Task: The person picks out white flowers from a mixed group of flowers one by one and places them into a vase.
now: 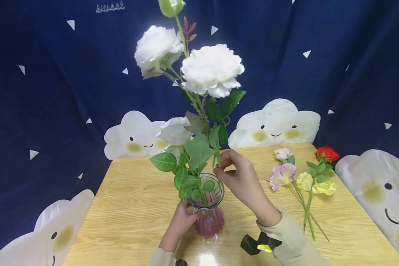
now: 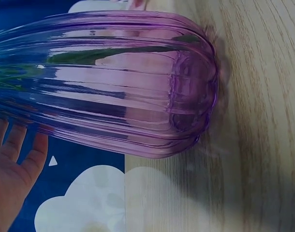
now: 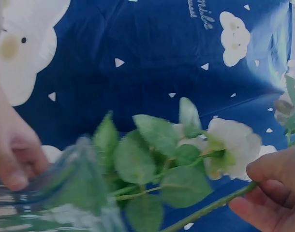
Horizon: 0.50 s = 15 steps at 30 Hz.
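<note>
A ribbed glass vase [image 1: 209, 221], pink-purple at the base and bluish toward the neck, stands upright on the wooden table. My left hand [image 1: 183, 222] holds it just below the rim, fingers on one side and thumb at the front. Over the rim, my right hand [image 1: 241, 177] pinches a green stem [image 3: 210, 208] between thumb and fingers. Above this hand rise large white flowers [image 1: 212, 70] with green leaves. A lower white rose [image 1: 175, 131] leans left over the mouth of the vase, its leaves around the rim. Inside the glass, a green stem [image 2: 113, 54] shows.
On the table's right lie loose flowers: a red rose [image 1: 326, 153], a pink-purple flower [image 1: 282, 175], yellow blooms [image 1: 324, 188] and a pale rose [image 1: 282, 153]. Behind the table [image 1: 129, 207] hangs a dark blue cloth [image 1: 70, 122] with white clouds and triangles.
</note>
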Each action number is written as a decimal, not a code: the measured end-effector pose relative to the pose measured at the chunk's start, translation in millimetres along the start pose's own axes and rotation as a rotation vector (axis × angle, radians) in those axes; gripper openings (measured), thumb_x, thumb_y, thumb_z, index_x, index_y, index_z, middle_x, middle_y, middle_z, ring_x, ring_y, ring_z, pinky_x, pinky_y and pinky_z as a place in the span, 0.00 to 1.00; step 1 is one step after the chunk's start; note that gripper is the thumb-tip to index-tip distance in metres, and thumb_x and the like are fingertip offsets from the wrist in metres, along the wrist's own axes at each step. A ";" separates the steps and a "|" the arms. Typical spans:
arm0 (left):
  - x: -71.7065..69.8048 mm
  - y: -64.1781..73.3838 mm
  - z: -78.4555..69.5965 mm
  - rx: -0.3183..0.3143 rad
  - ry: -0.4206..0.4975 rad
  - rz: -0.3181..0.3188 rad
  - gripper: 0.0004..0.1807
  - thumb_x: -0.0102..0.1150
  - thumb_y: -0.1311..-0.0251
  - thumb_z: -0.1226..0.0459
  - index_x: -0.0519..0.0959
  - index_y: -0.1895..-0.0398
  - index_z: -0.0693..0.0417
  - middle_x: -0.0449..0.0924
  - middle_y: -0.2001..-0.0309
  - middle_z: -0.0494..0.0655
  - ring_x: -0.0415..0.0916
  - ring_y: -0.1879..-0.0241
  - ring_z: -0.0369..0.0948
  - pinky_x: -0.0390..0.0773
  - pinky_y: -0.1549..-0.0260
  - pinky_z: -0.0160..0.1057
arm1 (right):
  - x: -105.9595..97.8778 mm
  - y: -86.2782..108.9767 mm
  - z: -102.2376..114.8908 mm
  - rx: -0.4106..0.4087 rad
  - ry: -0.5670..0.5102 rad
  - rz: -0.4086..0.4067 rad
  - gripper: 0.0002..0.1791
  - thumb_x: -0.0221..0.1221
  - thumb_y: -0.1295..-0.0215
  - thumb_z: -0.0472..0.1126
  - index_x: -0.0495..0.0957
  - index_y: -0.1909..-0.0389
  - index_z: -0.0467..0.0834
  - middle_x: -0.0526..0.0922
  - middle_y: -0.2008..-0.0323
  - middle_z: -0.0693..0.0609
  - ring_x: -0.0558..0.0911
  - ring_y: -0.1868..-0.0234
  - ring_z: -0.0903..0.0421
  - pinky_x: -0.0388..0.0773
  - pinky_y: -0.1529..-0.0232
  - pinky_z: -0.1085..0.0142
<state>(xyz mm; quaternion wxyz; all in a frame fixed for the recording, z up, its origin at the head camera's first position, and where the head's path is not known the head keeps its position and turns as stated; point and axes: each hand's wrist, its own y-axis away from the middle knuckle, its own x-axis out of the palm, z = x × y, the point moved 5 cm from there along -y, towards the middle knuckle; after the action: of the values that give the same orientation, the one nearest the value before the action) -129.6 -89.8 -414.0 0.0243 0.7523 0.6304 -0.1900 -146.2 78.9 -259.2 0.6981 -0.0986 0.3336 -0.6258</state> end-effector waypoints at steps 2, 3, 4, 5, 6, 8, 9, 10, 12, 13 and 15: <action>0.1 -0.5 0.1 -0.002 0.005 0.000 0.30 0.63 0.55 0.72 0.65 0.46 0.67 0.72 0.52 0.57 0.68 0.51 0.47 0.70 0.53 0.45 | 4.4 1.8 -5.1 0.036 -0.006 0.017 0.13 0.61 0.54 0.23 0.71 0.69 0.40 0.73 0.76 0.52 0.78 0.70 0.58 0.78 0.75 0.70; 0.1 -0.7 -0.1 -0.003 0.006 0.000 0.30 0.63 0.55 0.72 0.65 0.46 0.67 0.72 0.51 0.57 0.68 0.51 0.47 0.70 0.52 0.45 | 6.9 3.1 -8.6 0.056 -0.007 0.024 0.13 0.61 0.53 0.23 0.72 0.69 0.40 0.74 0.76 0.52 0.78 0.70 0.58 0.78 0.75 0.70; 0.2 -0.9 -0.1 -0.004 0.005 -0.001 0.31 0.63 0.55 0.72 0.64 0.45 0.67 0.72 0.51 0.57 0.68 0.51 0.48 0.70 0.52 0.46 | 9.7 4.7 -12.1 0.074 -0.004 0.033 0.13 0.61 0.53 0.24 0.72 0.69 0.40 0.74 0.76 0.52 0.78 0.70 0.57 0.78 0.75 0.70; 0.1 -0.9 -0.3 -0.003 0.003 -0.002 0.31 0.63 0.55 0.72 0.64 0.45 0.67 0.72 0.51 0.57 0.68 0.51 0.48 0.70 0.52 0.46 | 12.6 6.4 -16.3 0.093 0.001 0.040 0.12 0.61 0.53 0.24 0.72 0.69 0.40 0.74 0.76 0.52 0.78 0.69 0.57 0.78 0.74 0.70; 0.1 -0.8 -0.7 -0.003 0.000 -0.005 0.31 0.63 0.55 0.71 0.64 0.45 0.67 0.72 0.51 0.57 0.68 0.51 0.48 0.70 0.52 0.46 | 15.7 8.3 -20.6 0.111 0.007 0.049 0.12 0.61 0.52 0.25 0.72 0.69 0.40 0.74 0.76 0.52 0.77 0.69 0.57 0.78 0.74 0.70; 0.1 -0.7 -1.7 0.008 -0.007 -0.009 0.31 0.64 0.55 0.71 0.64 0.45 0.68 0.72 0.51 0.58 0.68 0.51 0.49 0.70 0.52 0.47 | 21.6 12.3 -28.5 0.147 0.015 0.065 0.12 0.60 0.52 0.25 0.72 0.69 0.41 0.74 0.76 0.53 0.77 0.69 0.58 0.78 0.73 0.71; 0.1 -0.7 -2.2 0.014 -0.011 -0.012 0.31 0.64 0.54 0.71 0.64 0.45 0.68 0.73 0.52 0.59 0.69 0.51 0.49 0.70 0.53 0.47 | 24.3 14.5 -32.3 0.165 0.018 0.072 0.11 0.60 0.52 0.26 0.72 0.69 0.40 0.74 0.77 0.53 0.77 0.70 0.58 0.78 0.73 0.71; 0.2 -0.6 -2.7 0.018 -0.016 -0.014 0.30 0.64 0.54 0.71 0.65 0.46 0.68 0.73 0.52 0.59 0.69 0.51 0.49 0.71 0.53 0.47 | 26.7 16.6 -35.5 0.177 0.027 0.081 0.11 0.60 0.52 0.25 0.72 0.69 0.40 0.74 0.77 0.53 0.77 0.70 0.58 0.78 0.72 0.71; 0.3 -0.6 -3.2 0.026 -0.021 -0.016 0.31 0.64 0.54 0.71 0.64 0.45 0.68 0.73 0.52 0.59 0.69 0.52 0.49 0.71 0.53 0.47 | 30.7 20.4 -40.6 0.189 0.051 0.096 0.11 0.60 0.53 0.26 0.73 0.69 0.39 0.75 0.78 0.54 0.77 0.72 0.59 0.78 0.70 0.70; 0.4 -0.8 -2.5 0.031 -0.023 -0.017 0.31 0.64 0.55 0.71 0.64 0.45 0.68 0.73 0.52 0.59 0.70 0.52 0.50 0.71 0.53 0.47 | 32.0 22.3 -42.3 0.188 0.066 0.102 0.10 0.61 0.54 0.26 0.74 0.70 0.40 0.76 0.78 0.55 0.78 0.72 0.59 0.77 0.69 0.69; 0.3 -1.1 -2.6 0.053 -0.032 -0.017 0.31 0.64 0.55 0.71 0.64 0.46 0.68 0.73 0.52 0.59 0.70 0.52 0.50 0.72 0.54 0.47 | 32.7 25.8 -45.5 0.170 0.107 0.104 0.11 0.61 0.55 0.27 0.75 0.69 0.40 0.77 0.77 0.56 0.78 0.72 0.59 0.77 0.67 0.65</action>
<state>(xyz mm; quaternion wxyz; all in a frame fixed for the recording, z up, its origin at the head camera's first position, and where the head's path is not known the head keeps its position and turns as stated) -129.9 -88.6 -411.4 0.0127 0.7441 0.6310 -0.2191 -152.3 66.1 -319.1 0.7167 0.0118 0.3210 -0.6191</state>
